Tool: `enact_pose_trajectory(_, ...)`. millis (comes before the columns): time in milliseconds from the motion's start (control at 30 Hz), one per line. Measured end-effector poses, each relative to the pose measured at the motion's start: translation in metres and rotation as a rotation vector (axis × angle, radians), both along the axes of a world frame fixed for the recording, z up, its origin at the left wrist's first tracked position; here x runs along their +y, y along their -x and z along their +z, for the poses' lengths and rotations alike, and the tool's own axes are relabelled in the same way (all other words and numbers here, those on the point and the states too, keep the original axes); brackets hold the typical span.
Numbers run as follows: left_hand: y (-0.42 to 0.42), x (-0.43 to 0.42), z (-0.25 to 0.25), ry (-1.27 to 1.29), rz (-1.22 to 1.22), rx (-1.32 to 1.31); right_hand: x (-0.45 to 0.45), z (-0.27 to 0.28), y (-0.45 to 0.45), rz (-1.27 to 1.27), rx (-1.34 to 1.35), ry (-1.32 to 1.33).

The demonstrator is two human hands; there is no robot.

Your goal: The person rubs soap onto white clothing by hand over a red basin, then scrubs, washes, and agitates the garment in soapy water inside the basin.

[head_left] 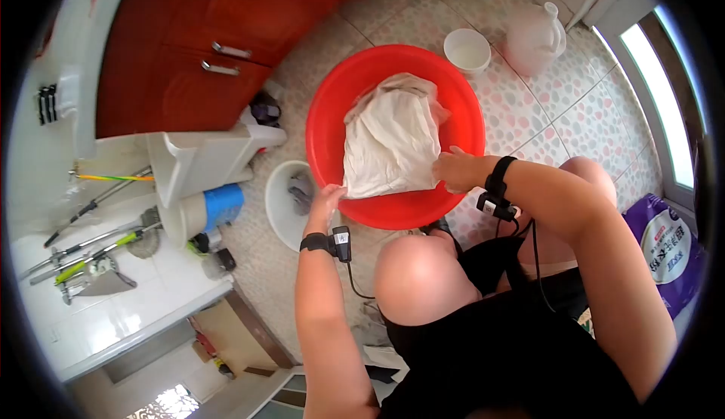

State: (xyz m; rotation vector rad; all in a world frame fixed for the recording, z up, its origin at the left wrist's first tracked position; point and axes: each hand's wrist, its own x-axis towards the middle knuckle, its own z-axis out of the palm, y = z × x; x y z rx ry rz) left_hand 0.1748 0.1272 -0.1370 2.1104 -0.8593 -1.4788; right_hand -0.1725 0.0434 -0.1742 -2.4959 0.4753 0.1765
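So the white cloth (389, 143) is lying inside the big red basin (323, 128) on the tiled floor, pretty much right between the two hands. The left hand (325, 205) is at the near-left corner, pinching it between thumb and fingers, right by the basin's rim. The right hand (459, 170) is over at the right edge, close to the other near corner, fingers curled in and seemingly gripping the fabric, though I can't tell exactly how. The near edge runs fairly straight from one hand to the other, while the far end is all bunched up, well apart from both. A white tub (275, 206) with something grey (302, 194) in it sits just left of the basin.
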Motion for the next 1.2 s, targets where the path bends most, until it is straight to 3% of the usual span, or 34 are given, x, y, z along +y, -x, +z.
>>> enact_pose_trajectory(167, 0.023, 0.038, -0.038, -0.163, 0.028, 0.046, 0.003, 0.004, 0.013, 0.076, 0.185, -0.128)
enact_pose_trajectory(233, 0.031, 0.038, -0.030, -0.204, -0.187, -0.132, 0.005, -0.001, 0.018, 0.041, 0.105, -0.245)
enact_pose_trajectory(367, 0.032, 0.040, -0.040, -0.274, -0.280, -0.148, 0.019, -0.013, 0.032, 0.031, -0.082, -0.345)
enact_pose_trajectory(433, 0.031, 0.046, -0.063, 0.104, -0.238, -0.297, 0.023, -0.014, 0.038, -0.027, -0.234, -0.319)
enact_pose_trajectory(467, 0.029, 0.046, -0.074, 0.106, -0.229, -0.284, 0.021, -0.016, 0.040, -0.022, -0.219, -0.318)
enact_pose_trajectory(533, 0.037, 0.024, -0.057, -0.132, -0.394, -0.152, 0.016, -0.013, 0.040, -0.168, -0.236, -0.435)
enact_pose_trajectory(567, 0.039, 0.020, -0.056, -0.126, -0.386, -0.140, 0.011, -0.008, 0.039, -0.162, -0.222, -0.431)
enact_pose_trajectory(633, 0.043, 0.015, -0.055, -0.047, -0.398, -0.181, -0.003, 0.021, 0.021, -0.533, 0.190, -0.680)
enact_pose_trajectory(767, 0.059, 0.010, -0.033, -0.003, -0.574, -0.374, -0.013, -0.001, -0.002, -0.757, 0.123, -0.652)
enact_pose_trajectory(833, 0.062, 0.009, -0.021, 0.023, -0.597, -0.505, -0.020, -0.021, -0.014, -0.625, -0.016, -0.043)
enact_pose_trajectory(867, 0.061, 0.007, -0.024, 0.025, -0.591, -0.505, -0.027, -0.030, -0.021, -0.620, -0.016, -0.040)
enact_pose_trajectory(933, 0.059, -0.005, -0.033, 0.233, -0.338, -0.583, -0.046, -0.044, -0.032, -0.996, -0.185, -0.093)
enact_pose_trajectory(1067, 0.059, -0.044, -0.043, 0.361, -0.258, -0.497, -0.071, -0.090, -0.038, -0.956, -0.275, 0.082)
enact_pose_trajectory(1133, 0.065, -0.061, -0.057, 0.624, -0.278, -0.535, -0.067, -0.090, -0.039, -0.595, -0.080, -0.390)
enact_pose_trajectory(1200, 0.067, -0.076, -0.071, 0.667, -0.309, -0.504, -0.035, -0.093, -0.038, -0.282, -0.151, -0.259)
